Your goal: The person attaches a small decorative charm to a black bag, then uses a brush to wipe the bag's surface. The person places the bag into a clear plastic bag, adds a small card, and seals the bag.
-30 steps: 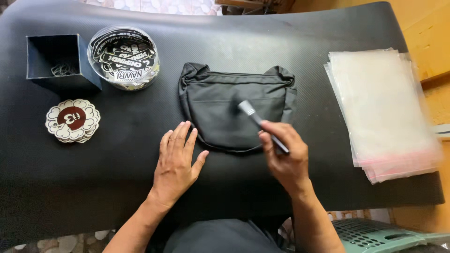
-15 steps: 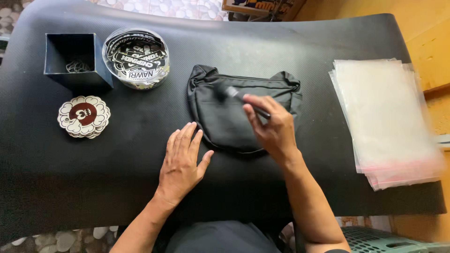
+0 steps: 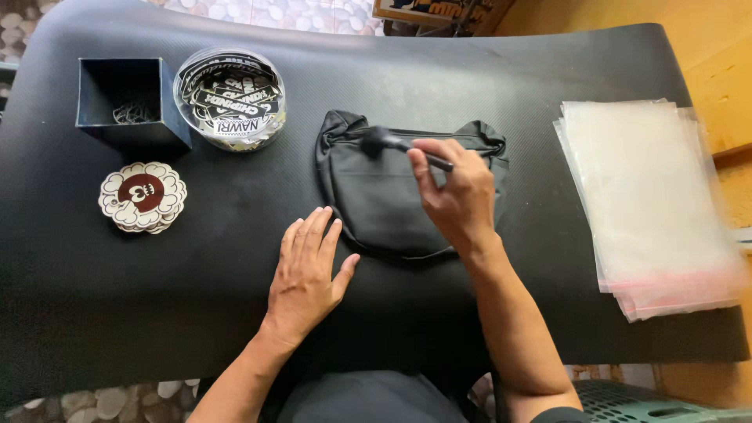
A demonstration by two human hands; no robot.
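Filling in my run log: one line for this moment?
right hand: holds brush on black bag | left hand: flat on mat

Bare forearms, no sleeves, dark garment at lap

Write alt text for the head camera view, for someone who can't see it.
A person's right hand holds a small black brush over a black bag on a black table, while the left hand rests flat beside the bag. A dark box, a round tub of stickers and a stack of clear plastic bags sit around it.
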